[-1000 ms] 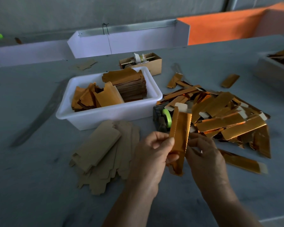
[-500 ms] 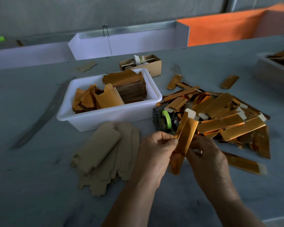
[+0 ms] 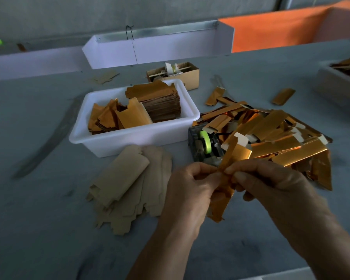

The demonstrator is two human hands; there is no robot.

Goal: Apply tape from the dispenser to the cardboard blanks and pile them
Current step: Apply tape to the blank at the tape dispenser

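Note:
A folded gold cardboard blank (image 3: 223,196) is pinched between my left hand (image 3: 190,186) and my right hand (image 3: 271,184), tilted with its top leaning right, just in front of the tape dispenser (image 3: 205,147) with its green roll. A heap of gold folded blanks (image 3: 275,138) lies to the right of the dispenser. Flat brown blanks (image 3: 129,184) lie fanned on the table to the left of my hands.
A white tub (image 3: 129,138) holding more blanks stands behind the brown pile. A small cardboard box (image 3: 190,76) sits behind it. Another tray (image 3: 335,81) is at the far right. White and orange panels line the table's far side.
The blank has tilted from nearly upright to leaning right, and both hands have closed in on its middle, closer to the dispenser.

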